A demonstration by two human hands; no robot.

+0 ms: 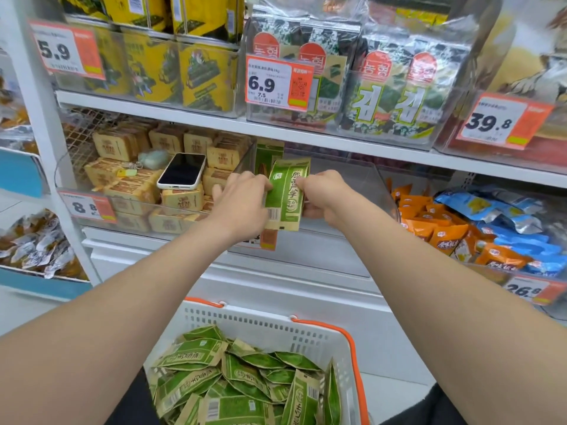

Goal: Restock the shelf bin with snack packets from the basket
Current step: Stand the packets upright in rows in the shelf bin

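**Head view: a green snack packet (287,199) stands upright at the mouth of the clear shelf bin (372,182).**
The left hand (242,200) and right hand (322,194) pinch its side edges with curled fingers. Its long axis runs 12 to 6, barcode end at 6. It is probably light, crinkly and slippery, so edge grips suit. More packets lie in the basket (260,325) at 6.

Centre: clear bin (362,176), open-topped; its right part offers free room behind the transparent front wall. The shelf (306,138) just above limits headroom. The left hand (242,199), right hand (325,191) and a green packet (287,194) occupy the bin's left front. Centre left: tan packets (122,145) topped by a phone (181,170). Right: heaped orange and blue packets (478,231). Bottom centre: basket (260,325), open above.
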